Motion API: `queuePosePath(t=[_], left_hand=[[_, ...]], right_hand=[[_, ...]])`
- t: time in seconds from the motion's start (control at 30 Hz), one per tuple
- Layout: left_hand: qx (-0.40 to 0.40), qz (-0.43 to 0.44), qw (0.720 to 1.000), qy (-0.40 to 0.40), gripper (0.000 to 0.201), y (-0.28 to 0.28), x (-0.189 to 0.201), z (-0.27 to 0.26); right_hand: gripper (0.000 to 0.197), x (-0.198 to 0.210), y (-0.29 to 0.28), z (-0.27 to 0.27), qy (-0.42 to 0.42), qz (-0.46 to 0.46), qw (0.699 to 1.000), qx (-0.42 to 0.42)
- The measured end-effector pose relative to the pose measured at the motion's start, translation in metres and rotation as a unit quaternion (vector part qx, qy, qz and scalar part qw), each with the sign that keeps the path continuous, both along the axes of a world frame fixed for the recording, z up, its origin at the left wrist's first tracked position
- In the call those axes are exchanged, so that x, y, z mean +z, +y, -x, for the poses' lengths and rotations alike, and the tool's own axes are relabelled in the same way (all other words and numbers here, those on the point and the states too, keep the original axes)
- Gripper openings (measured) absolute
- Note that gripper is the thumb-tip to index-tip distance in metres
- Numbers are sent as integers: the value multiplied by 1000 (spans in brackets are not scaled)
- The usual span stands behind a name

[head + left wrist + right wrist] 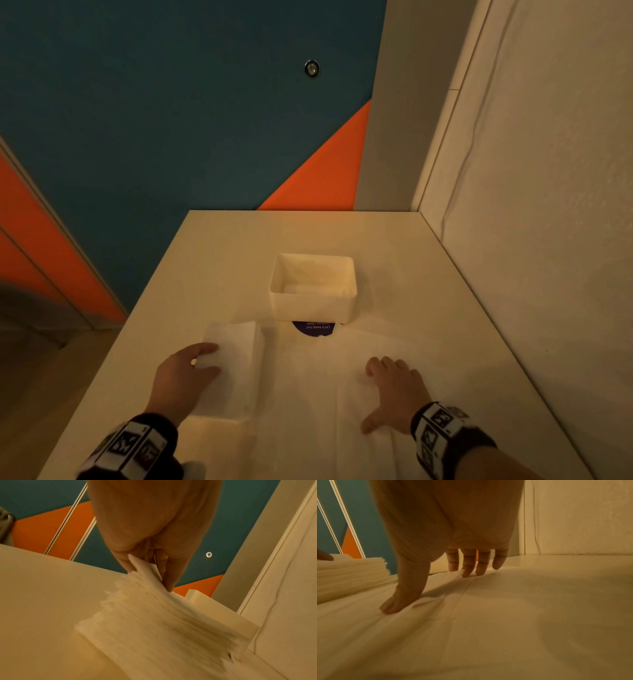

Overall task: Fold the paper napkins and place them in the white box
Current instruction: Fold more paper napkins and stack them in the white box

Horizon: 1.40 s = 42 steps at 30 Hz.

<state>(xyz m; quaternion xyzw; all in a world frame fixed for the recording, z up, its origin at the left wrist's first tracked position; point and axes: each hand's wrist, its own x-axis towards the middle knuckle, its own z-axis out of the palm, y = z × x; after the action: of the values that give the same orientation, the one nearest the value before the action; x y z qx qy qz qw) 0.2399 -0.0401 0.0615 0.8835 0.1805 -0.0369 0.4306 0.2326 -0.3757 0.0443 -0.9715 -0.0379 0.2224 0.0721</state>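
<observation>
The white box (313, 305) stands mid-table in the head view, with something pale lying inside it. Left of it sits a thick stack of white napkins (236, 370). My left hand (210, 358) grips the stack's left edge, thumb below and fingers over the top sheets. The left wrist view shows the left hand (150, 572) pinching the stack (154, 615) at its corner, with the box (219, 609) beyond. An unfolded napkin (308, 394) lies flat in front. My right hand (383, 394) presses on it with straight, spread fingers, and the same shows for the right hand (429, 588) on the napkin (488, 615).
A purple round sticker (313, 328) peeks out from under the box. The white table (428, 274) meets a pale wall (548, 240) along its right side. Its left edge drops to the floor, and a teal and orange wall (171, 120) stands behind.
</observation>
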Motion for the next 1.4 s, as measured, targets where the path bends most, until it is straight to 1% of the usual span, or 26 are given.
queuePosePath(t=[0.23,0.3,0.33,0.4,0.47,0.53,0.57,0.6,0.67,0.73,0.8,0.83,0.87,0.93,1.0,1.07,1.13,1.17,1.2,1.27,1.33,1.4], left_hand=[[0,-26,1000,-17,33,-5,-3,-5],[-9,-60,998,-12,33,-6,-4,-5],[-17,-91,996,-10,34,-7,-4,-5],[-32,-184,982,-1,40,-9,-1,-3],[-44,-257,965,-13,52,-15,6,-1],[-71,-272,958,-56,57,-28,19,1],[-105,-264,956,-73,56,-36,26,2],[-151,-242,954,-88,55,-44,33,2],[-259,-169,946,-100,54,-62,43,1],[-356,-99,925,-89,50,-78,48,-1],[-417,-38,906,-57,52,-94,54,-1],[-434,-18,900,-35,49,-101,56,-1],[-445,-1,895,-31,40,-108,57,0],[-431,17,902,-34,8,-116,61,-1],[-393,26,918,-42,21,-119,62,-2],[-352,71,932,-35,22,-119,62,-2],[-286,169,943,-25,17,-118,63,-1],[-245,228,942,-12,17,-118,64,0],[-209,286,935,-1,19,-117,66,1],[-161,382,910,15,26,-116,67,1],[-136,436,889,22,29,-117,69,1],[-130,458,879,27,26,-120,71,0]], right_hand=[[70,0,-2,0,0,1,1000,5],[63,1,-2,1,5,-9,1000,4],[55,1,-2,2,5,-19,1000,2],[34,3,-3,4,-9,-65,998,-9],[29,7,-4,5,-26,-146,988,-35],[30,19,-2,6,-51,-218,974,-42],[29,26,0,6,-67,-246,966,-38],[29,33,2,6,-83,-270,959,-30],[30,49,8,5,-107,-306,946,1],[23,66,16,4,-114,-327,937,43],[14,83,23,2,-132,-357,922,74],[12,90,25,2,-144,-372,913,85],[12,96,26,0,-151,-383,907,91],[16,106,26,-2,-151,-397,901,82],[19,113,24,-4,-161,-420,891,56],[19,116,18,-7,-201,-439,876,12],[29,112,9,-9,-235,-451,859,-62],[33,110,4,-10,-241,-457,850,-99],[35,108,0,-10,-240,-463,844,-126],[44,104,-7,-7,-216,-483,837,-140],[57,102,-11,-3,-177,-497,838,-137],[61,99,-14,-1,-132,-516,834,-143]])
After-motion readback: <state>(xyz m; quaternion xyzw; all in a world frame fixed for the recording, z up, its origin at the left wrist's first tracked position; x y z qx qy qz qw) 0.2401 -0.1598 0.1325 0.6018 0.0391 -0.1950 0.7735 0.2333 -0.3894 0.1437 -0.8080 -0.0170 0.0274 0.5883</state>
